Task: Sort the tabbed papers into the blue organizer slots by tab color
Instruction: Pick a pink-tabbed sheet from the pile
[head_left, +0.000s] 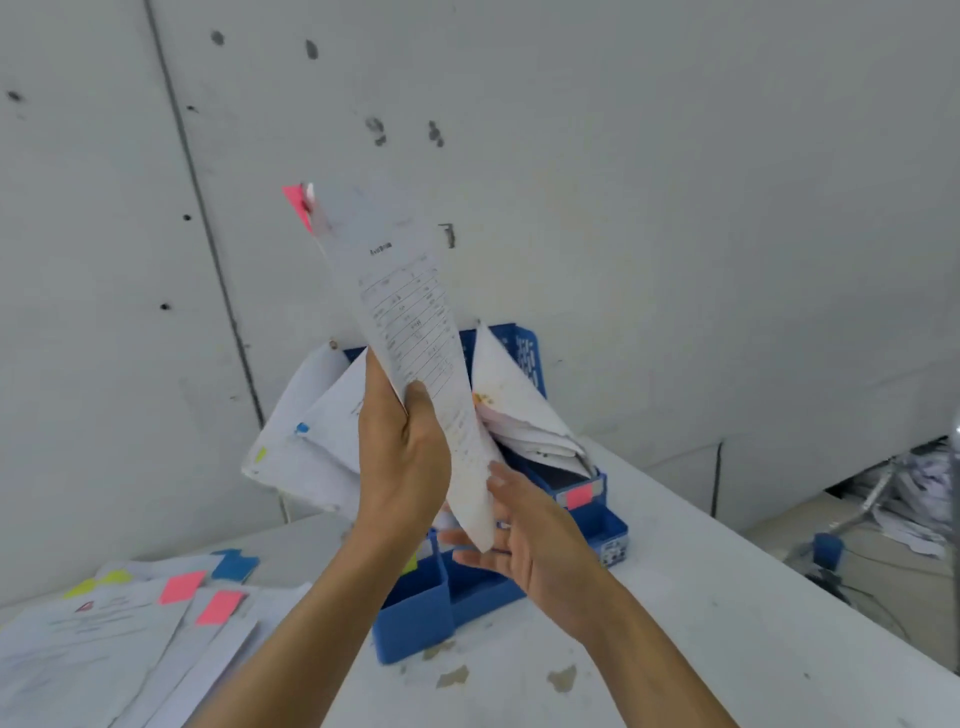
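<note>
**Pink-tab sheet is up in the air, about to get filed**

So right now the person has one sheet (410, 312) lifted well above the worktop (675, 597), standing nearly upright in front of the blue organizer (415, 618). The pink tab (297, 205) sticks out at the top corner. The left hand (402, 467) grips the sheet around its lower half, fingers (418, 400) curled round it so the paper bows into a sort of trough. The right hand (524, 545) is under the bottom edge with its fingers (467, 558) straight and spread, holding nothing. It looks like it's touching or just steadying that lower corner, but I can't say for sure.

My read is that this is the carry-to-slot step, since the sheet is picked and not yet filed. There's a pink label (578, 496) on the front of the organizer, on the right side, so I'd guess that's the target. That slot already has a wad of filed papers (514, 405) leaning out of it, and more sheets (311, 441) flop out on the left side.

For the next move, swing the sheet right and down and get the bottom edge in behind the pink label. The right hand will probably have to guide the floppy corner so it doesn't catch on the papers already in there.

Plenty left to do, too. The unsorted pile (104, 634) with pink, yellow and blue tabs sits at the near left of the worktop.
</note>
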